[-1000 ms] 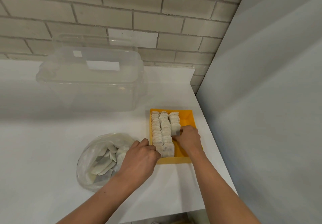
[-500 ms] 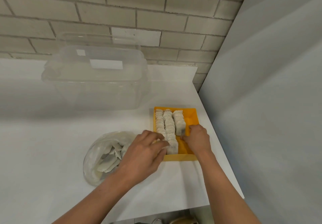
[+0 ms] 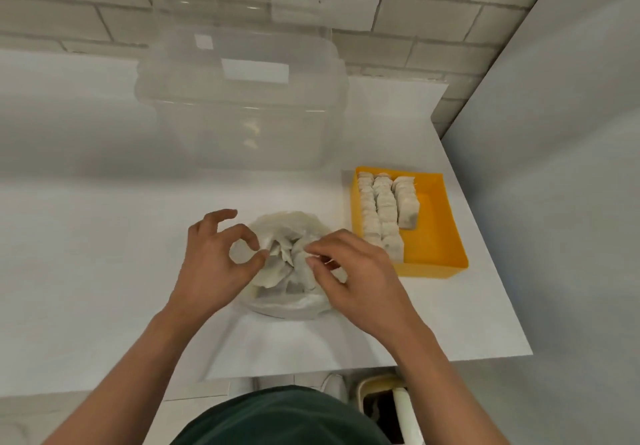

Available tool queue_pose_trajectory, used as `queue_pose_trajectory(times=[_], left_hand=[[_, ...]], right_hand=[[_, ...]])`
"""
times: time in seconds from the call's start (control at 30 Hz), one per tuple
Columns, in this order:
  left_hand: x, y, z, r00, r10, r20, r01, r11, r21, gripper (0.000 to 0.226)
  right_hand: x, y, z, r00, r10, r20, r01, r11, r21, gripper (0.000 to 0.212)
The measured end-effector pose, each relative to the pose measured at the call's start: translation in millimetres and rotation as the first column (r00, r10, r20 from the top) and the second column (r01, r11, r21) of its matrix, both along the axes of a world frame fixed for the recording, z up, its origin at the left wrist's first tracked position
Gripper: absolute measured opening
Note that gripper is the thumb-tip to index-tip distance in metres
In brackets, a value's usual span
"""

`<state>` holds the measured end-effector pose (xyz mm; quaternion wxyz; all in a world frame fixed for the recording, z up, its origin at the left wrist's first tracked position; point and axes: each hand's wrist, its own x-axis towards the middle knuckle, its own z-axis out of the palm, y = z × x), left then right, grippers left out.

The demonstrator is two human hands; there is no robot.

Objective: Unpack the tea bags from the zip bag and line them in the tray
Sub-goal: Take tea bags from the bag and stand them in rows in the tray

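Note:
A clear zip bag (image 3: 287, 302) with several loose tea bags (image 3: 277, 271) lies on the white counter in the middle. My left hand (image 3: 214, 264) pinches the bag's left rim between thumb and forefinger. My right hand (image 3: 360, 278) is over the bag's right side, its fingertips pinching a tea bag at the opening. To the right stands a yellow tray (image 3: 436, 237) holding three rows of upright tea bags (image 3: 384, 212); the third row is short and the tray's right part is bare.
A large clear plastic container (image 3: 242, 98) with a lid stands behind the bag by the brick wall. A grey wall panel borders the counter on the right. The counter's front edge runs just below my forearms.
Both hands left the tray and moved left to the zip bag. The camera tilted down and shifted, so the bag now sits central.

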<state>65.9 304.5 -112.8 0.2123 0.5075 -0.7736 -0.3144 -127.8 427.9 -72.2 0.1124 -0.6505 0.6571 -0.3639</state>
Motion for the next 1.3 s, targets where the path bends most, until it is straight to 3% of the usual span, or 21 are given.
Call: queue_pose_trajectory(times=[0.07, 0.13, 0.2, 0.3, 0.37, 0.53, 0.67, 0.87, 1.13, 1.3], left_hand=[[4, -3, -3, 0.995, -0.071, 0.070, 0.068, 0.997, 0.035, 0.021], [7, -7, -2, 0.965, -0.171, 0.200, 0.150, 0.982, 0.114, 0.046], [10, -12, 1, 0.933, -0.271, 0.235, 0.229, 0.954, 0.193, 0.069], [12, -13, 4, 0.921, -0.364, 0.138, 0.339, 0.924, 0.176, 0.075], [14, -13, 4, 0.912, -0.397, 0.104, 0.378, 0.911, 0.164, 0.079], [23, -17, 2, 0.855, -0.512, 0.079, 0.482, 0.843, 0.240, 0.089], [31, -22, -9, 0.802, -0.585, 0.126, 0.542, 0.799, 0.259, 0.098], [37, -23, -15, 0.782, -0.605, 0.151, 0.569, 0.791, 0.225, 0.105], [40, -32, -17, 0.798, -0.602, 0.031, 0.568, 0.769, 0.293, 0.111], [41, -35, -12, 0.831, -0.554, -0.056, 0.538, 0.773, 0.336, 0.104]], right_hand=[[14, -11, -13, 0.985, 0.126, -0.119, -0.099, 0.972, 0.215, 0.021], [19, -18, -27, 0.945, 0.177, -0.273, -0.049, 0.907, 0.418, 0.024], [20, -22, -33, 0.925, 0.140, -0.353, 0.061, 0.862, 0.502, 0.027], [18, -26, -36, 0.912, -0.012, -0.410, 0.224, 0.852, 0.474, 0.020], [21, -29, -38, 0.915, -0.032, -0.403, 0.224, 0.870, 0.439, 0.032], [40, -42, -45, 0.927, 0.247, -0.283, -0.062, 0.843, 0.534, 0.059], [49, -47, -51, 0.899, 0.288, -0.331, -0.055, 0.822, 0.566, 0.075], [57, -42, -59, 0.872, 0.218, -0.438, 0.004, 0.892, 0.451, 0.055], [74, -48, -63, 0.789, 0.109, -0.604, 0.059, 0.966, 0.252, 0.030], [64, -48, -46, 0.844, 0.063, -0.532, 0.104, 0.955, 0.278, 0.028]])
